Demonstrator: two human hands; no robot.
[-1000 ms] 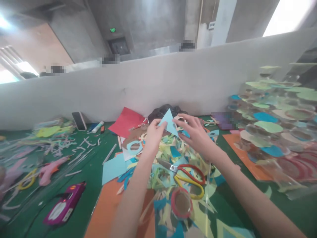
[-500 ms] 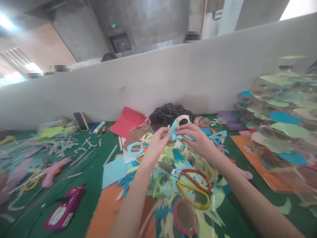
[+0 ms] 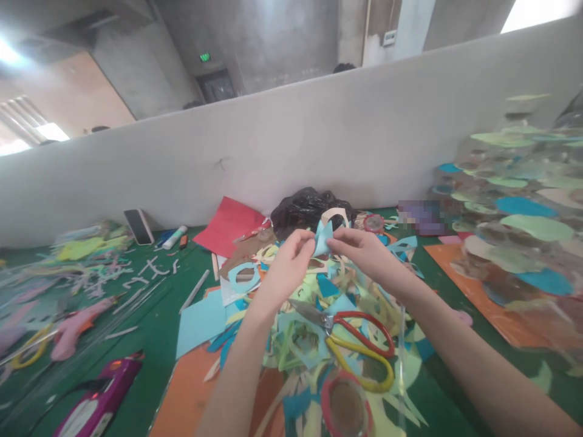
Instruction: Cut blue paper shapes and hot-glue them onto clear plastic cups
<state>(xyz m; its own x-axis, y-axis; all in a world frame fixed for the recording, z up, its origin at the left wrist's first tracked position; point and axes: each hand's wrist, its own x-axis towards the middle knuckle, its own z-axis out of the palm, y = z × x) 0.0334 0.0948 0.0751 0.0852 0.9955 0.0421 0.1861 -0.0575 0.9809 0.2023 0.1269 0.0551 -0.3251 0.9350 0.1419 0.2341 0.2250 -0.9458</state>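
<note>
change: a second ago the blue paper (image 3: 322,238) was a flat triangle held up; now it's folded over and looks smaller, so the folding is moving along
left hand (image 3: 286,270): pinching the paper's left edge
right hand (image 3: 364,255): pinching the right side
where: paper is up over the scrap pile (image 3: 314,315), just this side of the black bag (image 3: 306,209)
nearby: scissors (image 3: 353,337) lying near, untouched
writing: none readable; green sign (image 3: 204,57) is too small

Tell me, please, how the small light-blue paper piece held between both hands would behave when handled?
The light-blue paper piece looks thin and already creased, so probably floppy and very light. Left hand and right hand pinch it by fingertips alone, so it likely tears or crumples easily.
</note>
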